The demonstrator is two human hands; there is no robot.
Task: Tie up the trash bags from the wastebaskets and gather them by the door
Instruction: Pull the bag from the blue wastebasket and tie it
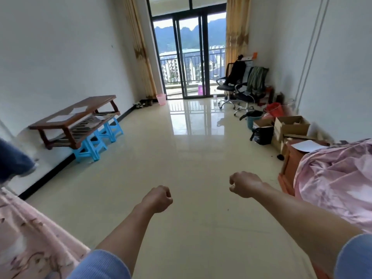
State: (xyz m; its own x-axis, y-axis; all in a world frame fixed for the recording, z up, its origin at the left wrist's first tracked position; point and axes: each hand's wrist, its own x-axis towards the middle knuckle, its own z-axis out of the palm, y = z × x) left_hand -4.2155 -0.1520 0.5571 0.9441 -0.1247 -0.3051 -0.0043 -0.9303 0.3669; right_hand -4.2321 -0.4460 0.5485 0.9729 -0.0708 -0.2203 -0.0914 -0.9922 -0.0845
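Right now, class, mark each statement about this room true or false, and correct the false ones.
1. The left hand and right hand hold nothing. True.
2. The pink wastebasket stands among the office chairs. False: it stands by the left curtain.
3. Blue stools stand by the wooden table. True.
4. A black bag hangs from the right hand. False: the black bag sits on the floor beside cardboard boxes.

Glossy tile floor (181, 158), wooden table (74, 117) and blue stools (94, 141) at left, pink wastebasket (161, 99) by glass door (189, 57), chairs (237, 91), teal wastebasket (252, 118), boxes (289, 125) at right.
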